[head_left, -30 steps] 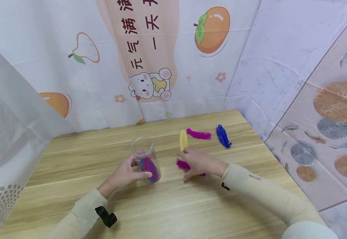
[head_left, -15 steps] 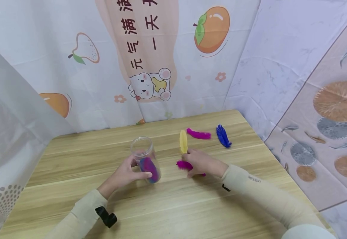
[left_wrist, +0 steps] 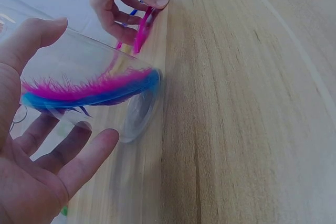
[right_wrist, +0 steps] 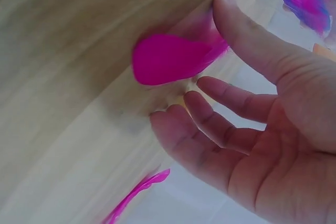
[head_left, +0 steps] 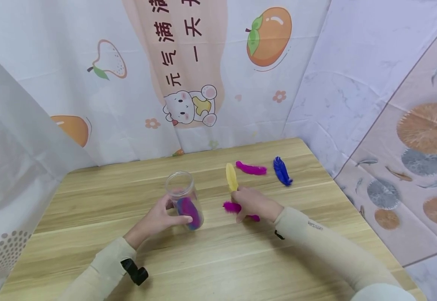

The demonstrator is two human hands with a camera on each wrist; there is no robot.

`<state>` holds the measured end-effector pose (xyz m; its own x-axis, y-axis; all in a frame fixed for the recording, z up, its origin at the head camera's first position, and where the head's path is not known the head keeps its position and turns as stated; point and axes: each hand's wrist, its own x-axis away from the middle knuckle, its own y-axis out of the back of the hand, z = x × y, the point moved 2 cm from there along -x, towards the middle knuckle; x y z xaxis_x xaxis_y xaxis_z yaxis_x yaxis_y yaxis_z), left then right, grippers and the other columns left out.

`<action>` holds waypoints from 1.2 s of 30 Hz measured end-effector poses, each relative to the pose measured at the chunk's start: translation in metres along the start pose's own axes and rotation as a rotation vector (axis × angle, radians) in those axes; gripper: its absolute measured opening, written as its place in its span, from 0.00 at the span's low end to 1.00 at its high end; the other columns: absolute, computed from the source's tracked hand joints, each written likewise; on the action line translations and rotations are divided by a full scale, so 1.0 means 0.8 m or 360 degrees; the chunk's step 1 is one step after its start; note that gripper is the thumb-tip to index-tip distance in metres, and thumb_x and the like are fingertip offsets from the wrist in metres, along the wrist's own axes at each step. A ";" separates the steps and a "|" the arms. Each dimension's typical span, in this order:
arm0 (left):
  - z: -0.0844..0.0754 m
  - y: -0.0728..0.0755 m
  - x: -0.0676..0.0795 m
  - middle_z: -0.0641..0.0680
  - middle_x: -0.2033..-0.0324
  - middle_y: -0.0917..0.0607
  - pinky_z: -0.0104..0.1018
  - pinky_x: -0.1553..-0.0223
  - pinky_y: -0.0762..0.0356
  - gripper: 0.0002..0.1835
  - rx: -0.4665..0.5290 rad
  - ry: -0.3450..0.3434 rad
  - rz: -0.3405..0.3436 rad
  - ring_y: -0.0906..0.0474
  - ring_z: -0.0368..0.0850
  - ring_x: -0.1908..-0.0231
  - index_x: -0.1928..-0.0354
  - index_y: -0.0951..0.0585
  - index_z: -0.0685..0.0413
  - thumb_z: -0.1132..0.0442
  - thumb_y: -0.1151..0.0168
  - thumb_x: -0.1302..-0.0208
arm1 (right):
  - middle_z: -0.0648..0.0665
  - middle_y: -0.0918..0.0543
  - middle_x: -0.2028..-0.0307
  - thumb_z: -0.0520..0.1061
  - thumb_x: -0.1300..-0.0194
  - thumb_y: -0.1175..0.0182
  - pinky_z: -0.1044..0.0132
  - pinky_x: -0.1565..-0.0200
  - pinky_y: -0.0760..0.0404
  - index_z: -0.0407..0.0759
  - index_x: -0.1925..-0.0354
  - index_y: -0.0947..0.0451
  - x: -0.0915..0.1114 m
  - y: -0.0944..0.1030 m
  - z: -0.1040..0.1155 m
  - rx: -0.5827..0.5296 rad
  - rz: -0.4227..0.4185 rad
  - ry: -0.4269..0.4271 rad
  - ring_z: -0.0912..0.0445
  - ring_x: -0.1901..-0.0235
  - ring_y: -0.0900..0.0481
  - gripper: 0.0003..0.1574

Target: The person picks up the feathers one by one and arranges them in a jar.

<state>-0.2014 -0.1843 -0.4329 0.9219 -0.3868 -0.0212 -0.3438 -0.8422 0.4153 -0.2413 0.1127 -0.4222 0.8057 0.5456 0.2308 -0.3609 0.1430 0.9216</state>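
Observation:
A tall clear jar (head_left: 179, 184) stands tilted slightly on the table, with my left hand (head_left: 157, 220) holding it round its side, thumb in front. Inside lie pink and blue feathers (left_wrist: 89, 93). To the right, my right hand (head_left: 255, 203) reaches over a magenta feather (head_left: 232, 207) lying on the table. Its fingertips are right at the lower end of a yellow feather (head_left: 231, 175). In the right wrist view, the thumb stays well apart from the loosely bent fingers, and the magenta feather (right_wrist: 168, 60) lies beyond them.
Farther back on the wooden table (head_left: 109, 192) lie another magenta feather (head_left: 251, 169) and a blue feather (head_left: 283, 171). A printed curtain (head_left: 128, 104) hangs along the table's back edge, and another patterned sheet (head_left: 376, 167) hangs at the right.
My right hand has shifted slightly right and drawn its fingers in. The yellow feather has turned a little, its lower end swinging right. My left hand and the jar stay in place.

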 end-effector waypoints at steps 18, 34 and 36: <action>-0.006 0.002 0.004 0.52 0.41 0.20 0.65 0.39 0.34 0.43 -0.0020 0.0026 -0.0022 0.25 0.57 0.42 0.29 0.32 0.47 0.55 0.20 0.46 | 0.48 0.25 0.70 0.46 0.56 0.16 0.58 0.60 0.21 0.43 0.63 0.24 -0.010 0.004 0.008 0.0003 0.0078 -0.0059 0.54 0.68 0.25 0.28; -0.002 0.000 0.002 0.53 0.40 0.21 0.67 0.38 0.35 0.44 -0.0033 0.0062 -0.0021 0.26 0.58 0.41 0.29 0.33 0.44 0.53 0.20 0.46 | 0.50 0.23 0.74 0.39 0.46 0.22 0.62 0.65 0.21 0.43 0.65 0.22 -0.011 0.006 0.009 0.0005 0.0154 0.0012 0.56 0.72 0.25 0.16; -0.002 0.000 0.003 0.54 0.40 0.21 0.67 0.38 0.35 0.43 -0.0033 0.0063 -0.0019 0.26 0.58 0.41 0.29 0.32 0.45 0.54 0.21 0.45 | 0.50 0.23 0.74 0.38 0.42 0.25 0.62 0.66 0.21 0.43 0.65 0.22 -0.012 0.006 0.009 0.0059 0.0145 0.0033 0.56 0.72 0.25 0.13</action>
<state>-0.1993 -0.1844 -0.4318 0.9324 -0.3612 0.0096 -0.3293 -0.8386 0.4339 -0.2474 0.1021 -0.4180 0.7602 0.5721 0.3080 -0.4141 0.0613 0.9081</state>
